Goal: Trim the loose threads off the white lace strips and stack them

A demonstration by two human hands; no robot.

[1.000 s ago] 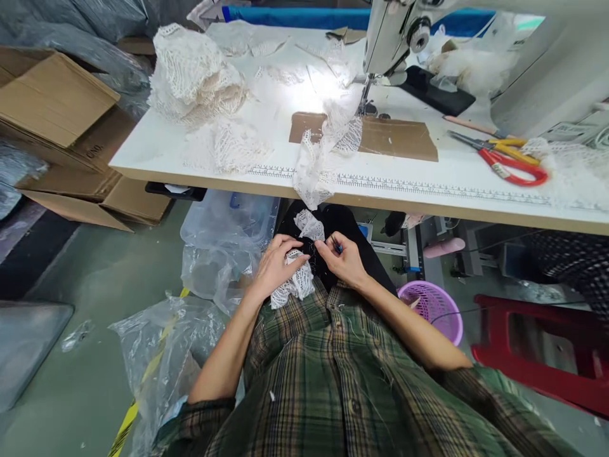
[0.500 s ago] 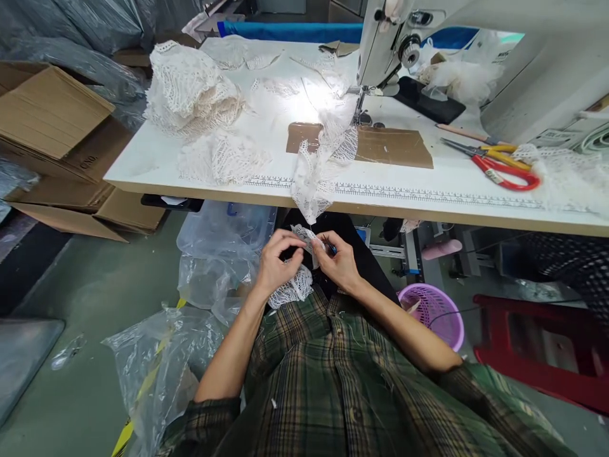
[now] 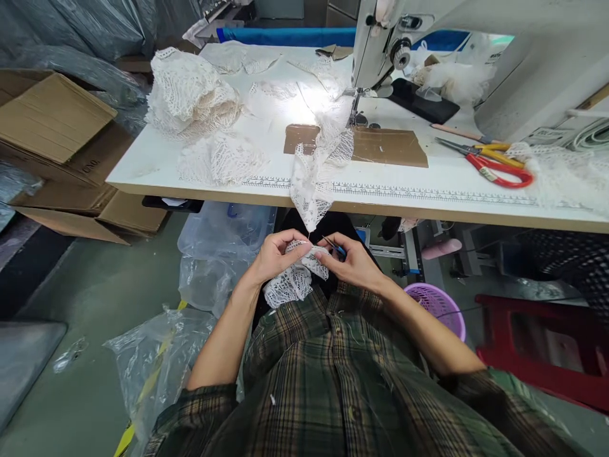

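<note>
Over the lap, my left hand (image 3: 276,257) pinches the edge of a white lace piece (image 3: 289,285) between thumb and fingers. My right hand (image 3: 354,261) is closed close beside it, its thumb and fingertips on the same lace. Tucked in its fingers is a small blue-handled tool with a thin dark point, like thread snips (image 3: 339,250); its full shape is hidden. A lace strip (image 3: 311,190) hangs over the table edge, its tip just above my fingertips, with a thin thread running down from it.
A sewing machine (image 3: 380,51) stands on the white table (image 3: 157,168). Lace heaps (image 3: 190,92) lie at left; red-handled scissors (image 3: 504,174) and a yellow-handled tool (image 3: 499,154) at right. A purple basket (image 3: 440,311), a red stool (image 3: 537,343) and cardboard boxes (image 3: 61,120) are on the floor.
My right hand has shifted slightly right and turned, showing more of the blue tool. The lace between my hands has dropped lower and spread. The view has shifted slightly.
</note>
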